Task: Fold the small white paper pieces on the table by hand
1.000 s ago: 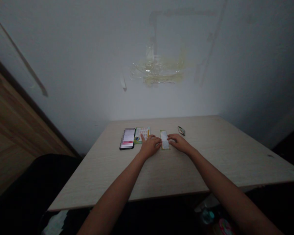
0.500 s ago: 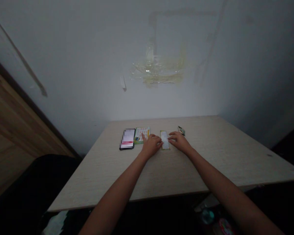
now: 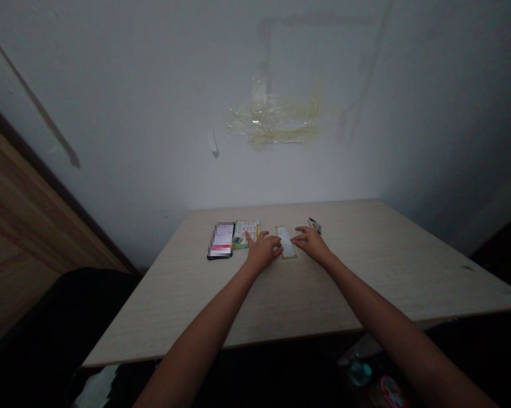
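Observation:
A narrow printed paper slip with a green-yellow border lies on the table between my hands, slightly slanted. My left hand pinches its left edge with thumb and forefinger, the other fingers spread outward. At the right edge, the thumb and forefinger of my right hand are closed on the paper. Beside my left hand is a colourful printed leaflet, partly covered by the fingers. Just behind my right hand sits a small dark and white folded piece, its kind unclear.
A phone with a blurred screen lies left of the leaflet. The pale wooden table meets a wall with old tape on it. Below the front edge at right are a bottle and a reddish container.
The paper slip has turned a little, its far end shifting left. My hands have barely moved, and the view has shifted slightly.

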